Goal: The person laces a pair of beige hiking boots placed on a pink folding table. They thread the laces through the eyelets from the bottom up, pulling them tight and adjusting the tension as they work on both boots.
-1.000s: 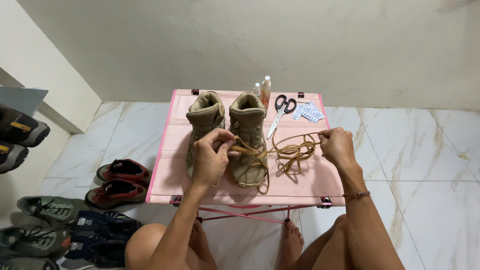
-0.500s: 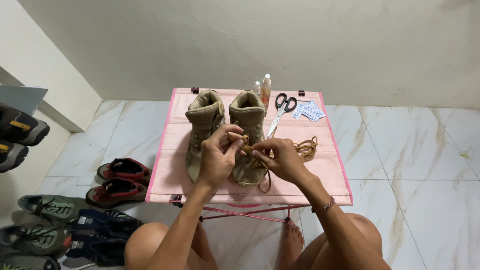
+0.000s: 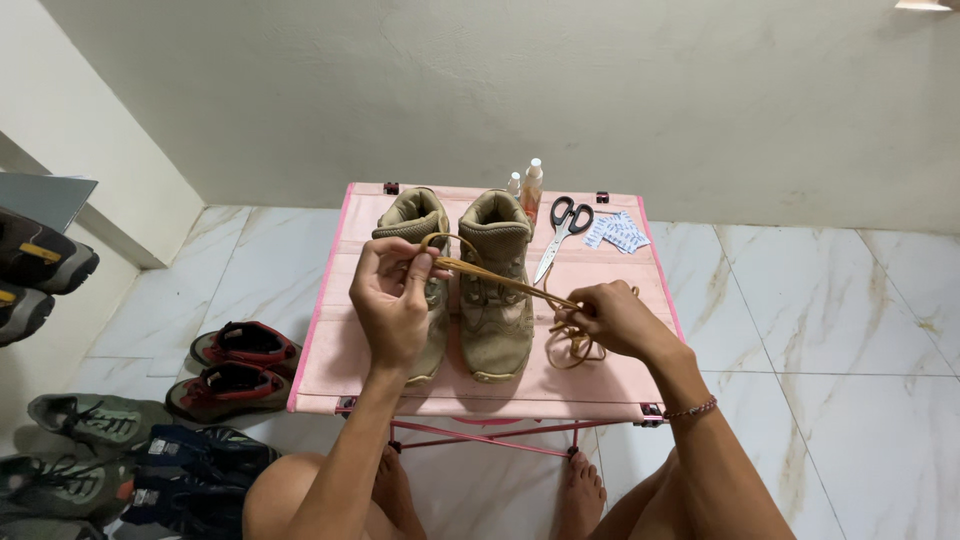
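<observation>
Our left hand [image 3: 392,300] has its fingers pinched shut on one end of a tan bootlace [image 3: 500,281] just above the boots, and our right hand [image 3: 612,320] is closed around the same lace farther along, by the loose coil lying on the tabletop. Half a second ago both hands were bunched together over the right boot [image 3: 494,285]; now the right one has drawn out to the side, so the lace runs taut between them, which we read as pulling slack through. The lace is a thin, round cord; the two boots are matt tan suede with padded collars, standing side by side with the left boot [image 3: 418,270] partly behind our hand. Under them, the pink folding table [image 3: 330,350] has a ribbed fabric top, with steel scissors [image 3: 560,228] behind.
</observation>
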